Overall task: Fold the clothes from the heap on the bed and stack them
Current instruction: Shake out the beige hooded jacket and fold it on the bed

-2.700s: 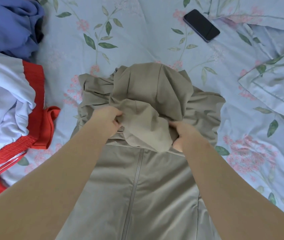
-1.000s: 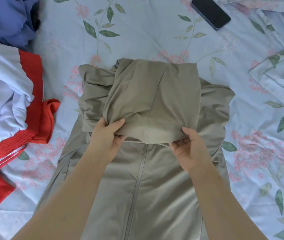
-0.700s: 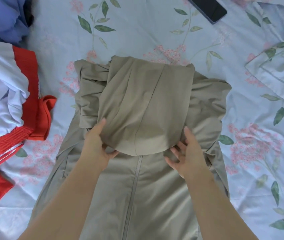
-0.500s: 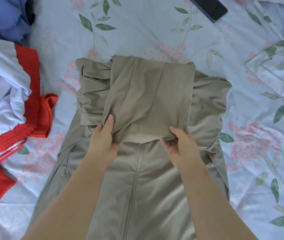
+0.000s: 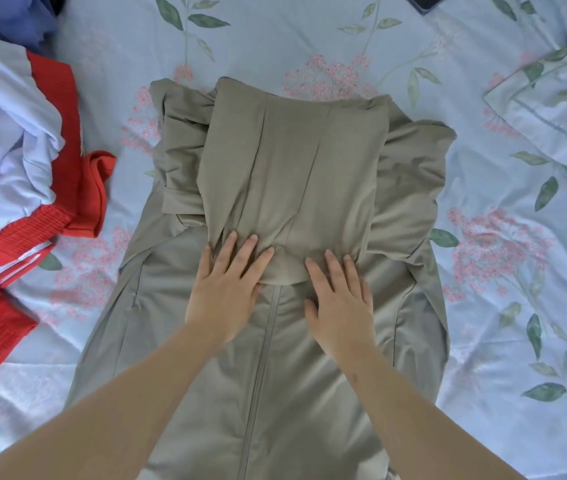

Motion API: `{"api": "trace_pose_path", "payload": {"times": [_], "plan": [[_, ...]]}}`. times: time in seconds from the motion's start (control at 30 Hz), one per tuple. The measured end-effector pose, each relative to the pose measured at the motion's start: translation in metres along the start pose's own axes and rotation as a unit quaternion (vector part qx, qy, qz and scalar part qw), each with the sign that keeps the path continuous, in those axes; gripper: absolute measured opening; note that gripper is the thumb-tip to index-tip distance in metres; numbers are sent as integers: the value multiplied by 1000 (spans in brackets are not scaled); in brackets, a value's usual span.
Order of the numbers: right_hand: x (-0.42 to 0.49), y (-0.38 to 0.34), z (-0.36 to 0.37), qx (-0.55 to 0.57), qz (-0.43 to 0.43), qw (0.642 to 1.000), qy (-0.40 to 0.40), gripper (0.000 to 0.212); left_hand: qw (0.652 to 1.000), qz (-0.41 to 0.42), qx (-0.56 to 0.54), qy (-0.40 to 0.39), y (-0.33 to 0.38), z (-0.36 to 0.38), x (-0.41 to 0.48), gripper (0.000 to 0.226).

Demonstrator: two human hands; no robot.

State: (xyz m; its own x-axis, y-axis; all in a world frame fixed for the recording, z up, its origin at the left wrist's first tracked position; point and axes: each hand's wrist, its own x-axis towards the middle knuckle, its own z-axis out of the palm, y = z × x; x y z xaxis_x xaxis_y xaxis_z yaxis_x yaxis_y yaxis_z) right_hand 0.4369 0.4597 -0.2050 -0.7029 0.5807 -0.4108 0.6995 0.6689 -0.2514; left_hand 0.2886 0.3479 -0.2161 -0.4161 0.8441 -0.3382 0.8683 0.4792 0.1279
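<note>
Just the one head-cam view here, looking straight down at the bed. Both arms are reaching in from the bottom of the frame. The left hand [image 5: 226,289] and right hand [image 5: 339,299] are lying palm down side by side near the centre, fingers straight and a little spread, gripping nothing. Both are pressing flat on the lower edge of the folded-over top flap [image 5: 292,174] of the khaki jacket [image 5: 292,393]. The fingertips are sitting on the flap while the palms are resting on the jacket body below it. The zipper [image 5: 264,358] is running down the middle between the two wrists. The jacket itself is lying front-up in the middle of the frame on the floral sheet [image 5: 119,46], with its sleeves bunched up either side of the flap. Counting: two hands, one khaki jacket, one zipper line. Over at the left edge the heap is waiting, where I'm making out one red-and-white garment [image 5: 8,168] and one blue garment [image 5: 8,15] tucked in the upper left corner, well apart from the jacket. A dark phone [image 5: 425,0] is peeking in at the top edge, mostly cut off. A matching floral pillowcase [image 5: 552,109] is sitting at the upper right. The forearms are covering part of the jacket's lower half.
</note>
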Motion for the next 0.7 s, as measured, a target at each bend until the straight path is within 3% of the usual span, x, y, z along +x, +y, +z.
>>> {"api": "trace_pose_path", "payload": {"times": [0.07,0.13,0.23,0.33,0.47,0.57,0.63,0.7], "plan": [[-26,6,5,6,-6,999,50,63,999,18,-11,32,-3,-3,-18,54],[-60,14,15,-7,7,1000,30,65,997,44,4,59,-8,3,-45,46],[-108,28,34,-25,72,995,-64,63,999,38,3,-9,-12,17,-89,49],[-140,31,44,-22,89,992,-85,61,994,-22,-16,-108,-16,33,-123,60],[-167,22,53,-38,78,989,-122,62,991,17,-28,-129,-6,38,-158,60],[-181,4,57,-30,50,994,-87,53,994,66,-11,-82,2,41,-181,68],[-194,-9,65,-29,1,999,-26,39,991,109,2,-80,6,45,-200,69],[-204,-21,72,-19,-41,999,-15,37,984,160,8,-81,3,54,-219,65]]}}
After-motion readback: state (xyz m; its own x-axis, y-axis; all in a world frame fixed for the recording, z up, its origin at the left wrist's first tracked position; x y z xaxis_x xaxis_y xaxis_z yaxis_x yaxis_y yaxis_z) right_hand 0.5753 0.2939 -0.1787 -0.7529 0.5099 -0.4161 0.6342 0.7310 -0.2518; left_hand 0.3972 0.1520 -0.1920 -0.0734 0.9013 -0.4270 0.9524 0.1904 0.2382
